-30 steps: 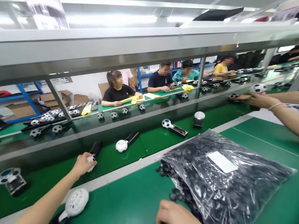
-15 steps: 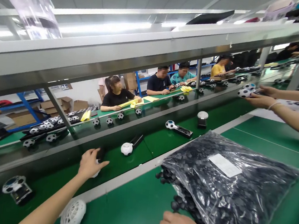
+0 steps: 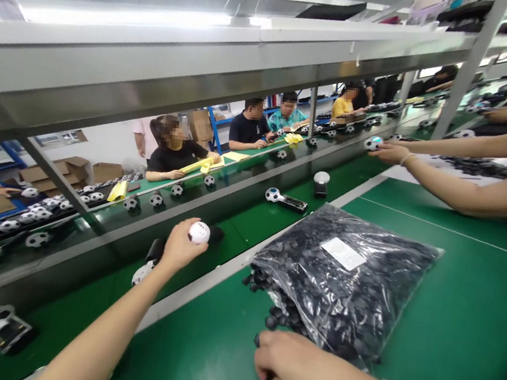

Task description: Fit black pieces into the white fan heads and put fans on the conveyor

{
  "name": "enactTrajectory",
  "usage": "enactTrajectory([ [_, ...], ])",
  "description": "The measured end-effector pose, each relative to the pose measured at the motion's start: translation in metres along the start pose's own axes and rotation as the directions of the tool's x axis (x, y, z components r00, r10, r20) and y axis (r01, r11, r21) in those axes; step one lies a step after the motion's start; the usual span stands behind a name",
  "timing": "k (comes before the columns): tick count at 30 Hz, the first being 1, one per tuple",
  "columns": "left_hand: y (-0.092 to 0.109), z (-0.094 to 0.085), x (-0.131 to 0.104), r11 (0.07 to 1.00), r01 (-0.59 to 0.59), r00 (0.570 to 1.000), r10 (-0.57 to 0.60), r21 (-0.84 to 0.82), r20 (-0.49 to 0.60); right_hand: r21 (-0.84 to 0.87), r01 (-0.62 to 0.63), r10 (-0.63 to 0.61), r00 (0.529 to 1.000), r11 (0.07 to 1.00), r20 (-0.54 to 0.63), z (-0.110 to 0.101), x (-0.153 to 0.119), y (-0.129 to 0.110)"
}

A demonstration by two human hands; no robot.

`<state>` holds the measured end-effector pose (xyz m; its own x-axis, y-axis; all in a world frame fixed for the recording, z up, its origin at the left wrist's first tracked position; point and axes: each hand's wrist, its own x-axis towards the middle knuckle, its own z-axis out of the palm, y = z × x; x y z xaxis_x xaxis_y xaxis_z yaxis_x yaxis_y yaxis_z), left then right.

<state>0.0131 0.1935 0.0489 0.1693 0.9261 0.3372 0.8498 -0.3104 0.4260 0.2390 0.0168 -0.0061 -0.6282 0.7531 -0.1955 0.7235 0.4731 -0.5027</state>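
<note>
Ball-headed device in left grip

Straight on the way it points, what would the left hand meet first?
The left hand points across the green belt, so most likely the grey rail along the belt's far side; the hand's height above the belt is unclear.

Your left arm hides part of a white fan, your right hand partly covers small black pieces, and the bag's label is too small to read.
</note>
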Motion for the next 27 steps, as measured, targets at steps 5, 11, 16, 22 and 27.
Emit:
enactTrajectory([
  [5,0.041,-0.077,-0.084,0.99,-0.124,0.991,0.12,0.074,0.055,0.08,0.06,-0.044,0.982,0.995,-0.184,-0.003,0.002,-0.002],
  [11,0.064,-0.05,-0.15,0.964,-0.103,0.929,0.005,0.245,0.37,0.214,0.053,0.012,0.957,0.975,-0.29,0.005,0.015,0.004],
  [16,0.051,-0.016,-0.154,0.993,-0.047,0.884,-0.011,0.112,0.468,0.081,0.088,-0.049,0.915,0.993,-0.4,0.004,0.019,0.015],
  [22,0.027,-0.033,-0.167,1.0,0.022,0.696,-0.005,-0.015,0.718,0.103,0.116,-0.054,0.881,0.988,-0.471,-0.001,0.019,0.018],
  [27,0.036,-0.02,-0.179,0.989,-0.013,0.877,-0.059,0.146,0.476,0.133,0.111,-0.037,0.885,0.985,-0.465,0.001,0.017,0.014],
])
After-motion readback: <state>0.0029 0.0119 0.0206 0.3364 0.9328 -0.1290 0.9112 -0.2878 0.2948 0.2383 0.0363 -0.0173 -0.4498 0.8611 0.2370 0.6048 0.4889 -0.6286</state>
